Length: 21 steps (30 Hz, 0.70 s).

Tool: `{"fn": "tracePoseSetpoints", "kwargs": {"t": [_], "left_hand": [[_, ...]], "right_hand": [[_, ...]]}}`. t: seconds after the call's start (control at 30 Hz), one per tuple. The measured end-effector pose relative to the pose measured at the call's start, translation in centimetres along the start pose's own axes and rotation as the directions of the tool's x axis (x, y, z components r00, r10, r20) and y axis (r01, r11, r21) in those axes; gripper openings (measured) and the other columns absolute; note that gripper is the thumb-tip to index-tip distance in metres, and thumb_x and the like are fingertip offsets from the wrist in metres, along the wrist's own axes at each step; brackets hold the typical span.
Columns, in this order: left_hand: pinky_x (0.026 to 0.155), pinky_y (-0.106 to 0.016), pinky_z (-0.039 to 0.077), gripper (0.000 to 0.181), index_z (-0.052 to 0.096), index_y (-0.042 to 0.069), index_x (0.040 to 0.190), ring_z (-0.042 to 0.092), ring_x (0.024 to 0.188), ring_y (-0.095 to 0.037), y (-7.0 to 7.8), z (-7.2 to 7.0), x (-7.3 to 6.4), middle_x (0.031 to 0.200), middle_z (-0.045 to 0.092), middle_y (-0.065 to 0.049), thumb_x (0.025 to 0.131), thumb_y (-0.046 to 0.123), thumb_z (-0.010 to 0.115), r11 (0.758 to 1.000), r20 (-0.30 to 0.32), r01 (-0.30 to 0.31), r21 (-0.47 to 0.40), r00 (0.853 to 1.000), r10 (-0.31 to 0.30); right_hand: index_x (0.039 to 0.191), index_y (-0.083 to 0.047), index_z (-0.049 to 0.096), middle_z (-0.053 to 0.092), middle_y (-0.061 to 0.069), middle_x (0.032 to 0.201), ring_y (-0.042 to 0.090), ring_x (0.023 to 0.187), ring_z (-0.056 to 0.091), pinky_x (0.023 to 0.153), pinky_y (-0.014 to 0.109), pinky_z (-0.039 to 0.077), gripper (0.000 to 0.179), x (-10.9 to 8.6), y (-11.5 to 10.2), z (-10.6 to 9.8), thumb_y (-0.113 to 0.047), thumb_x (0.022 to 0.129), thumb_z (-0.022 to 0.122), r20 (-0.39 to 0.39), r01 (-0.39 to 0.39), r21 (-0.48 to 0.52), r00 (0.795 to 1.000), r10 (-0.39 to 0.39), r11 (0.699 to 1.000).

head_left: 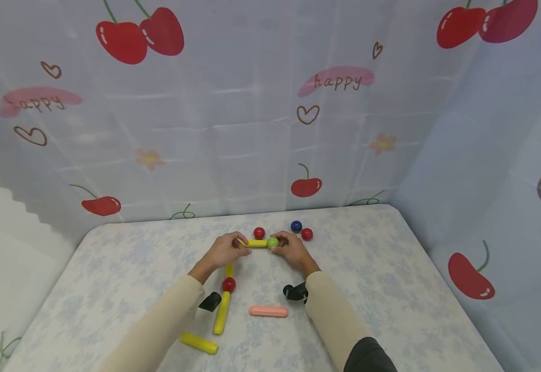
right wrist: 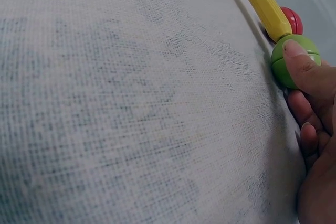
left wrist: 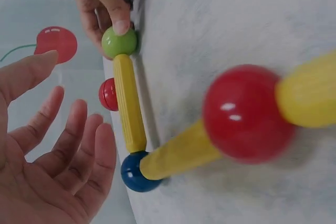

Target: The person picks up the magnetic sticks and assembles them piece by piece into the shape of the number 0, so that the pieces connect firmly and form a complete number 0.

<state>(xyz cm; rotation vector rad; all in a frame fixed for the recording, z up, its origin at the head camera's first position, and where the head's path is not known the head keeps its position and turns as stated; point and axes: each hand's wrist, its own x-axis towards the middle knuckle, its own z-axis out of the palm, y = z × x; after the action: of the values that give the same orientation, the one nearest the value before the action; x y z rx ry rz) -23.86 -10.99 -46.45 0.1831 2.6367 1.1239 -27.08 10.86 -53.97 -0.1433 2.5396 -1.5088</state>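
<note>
My right hand (head_left: 294,250) pinches a green ball (left wrist: 118,42) between thumb and fingers at one end of a ridged yellow rod (left wrist: 129,103). The rod's other end meets a blue ball (left wrist: 135,173), which the left hand hides in the head view. From the blue ball a second yellow rod (left wrist: 181,152) runs toward me to a red ball (left wrist: 247,114), with another yellow rod (head_left: 222,313) beyond it. My left hand (left wrist: 63,161) is beside the blue ball, fingers spread and loosely bent, with nothing in them.
Behind the yellow rod lies a red ball (head_left: 259,233). A loose blue ball (head_left: 296,226) and another red ball (head_left: 307,234) are just past the right hand. Nearer me lie a pink rod (head_left: 268,311) and a separate yellow rod (head_left: 199,343). A cherry-print curtain (head_left: 251,129) hangs behind the table.
</note>
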Motion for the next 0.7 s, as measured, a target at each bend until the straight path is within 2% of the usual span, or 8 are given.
{"fn": "tracePoseSetpoints", "kwargs": {"t": [0.2, 0.37, 0.5, 0.7], "left_hand": [[0.08, -0.038, 0.049, 0.03, 0.061, 0.007, 0.113, 0.056, 0.096, -0.025, 1.3, 0.5, 3.4, 0.109, 0.061, -0.012, 0.088, 0.022, 0.071, 0.996, 0.004, -0.049, 0.073, 0.999, 0.049], [0.092, -0.045, 0.045, 0.035, 0.057, 0.007, 0.122, 0.053, 0.109, -0.031, 1.7, 1.1, 5.4, 0.121, 0.057, -0.017, 0.092, 0.023, 0.066, 0.996, 0.004, -0.022, 0.09, 1.0, 0.021], [0.094, -0.045, 0.044, 0.037, 0.055, 0.006, 0.125, 0.052, 0.111, -0.033, 1.5, 2.1, 6.6, 0.122, 0.057, -0.019, 0.093, 0.021, 0.064, 0.995, -0.028, -0.006, 0.102, 1.0, 0.009], [0.091, -0.042, 0.047, 0.035, 0.057, 0.008, 0.124, 0.056, 0.104, -0.028, 0.1, 3.5, 7.3, 0.114, 0.059, -0.014, 0.092, 0.02, 0.066, 0.989, -0.067, -0.01, 0.146, 0.998, 0.02]], "right_hand": [[0.12, -0.011, 0.066, 0.059, 0.004, 0.095, 0.019, 0.091, 0.051, 0.083, 0.035, 0.043, 0.034, 0.1, 0.1, -0.2, -0.012, 0.087, 0.072, 0.019, 0.011, 0.019, 1.0, -0.011, 1.0], [0.119, -0.012, 0.066, 0.058, 0.003, 0.093, 0.019, 0.089, 0.051, 0.081, 0.034, 0.045, 0.034, 0.1, 0.2, -0.1, -0.012, 0.085, 0.073, -0.004, -0.012, -0.004, 1.0, 0.012, 1.0], [0.119, -0.011, 0.066, 0.059, 0.003, 0.093, 0.02, 0.088, 0.051, 0.082, 0.034, 0.045, 0.034, 0.1, 0.2, -0.2, -0.011, 0.086, 0.073, -0.011, 0.001, -0.008, 1.0, -0.001, 1.0], [0.119, -0.009, 0.066, 0.059, 0.003, 0.093, 0.018, 0.086, 0.052, 0.079, 0.032, 0.044, 0.033, 0.2, 0.1, 0.1, -0.011, 0.086, 0.072, 0.003, 0.046, -0.019, 0.999, -0.046, 0.999]]}}
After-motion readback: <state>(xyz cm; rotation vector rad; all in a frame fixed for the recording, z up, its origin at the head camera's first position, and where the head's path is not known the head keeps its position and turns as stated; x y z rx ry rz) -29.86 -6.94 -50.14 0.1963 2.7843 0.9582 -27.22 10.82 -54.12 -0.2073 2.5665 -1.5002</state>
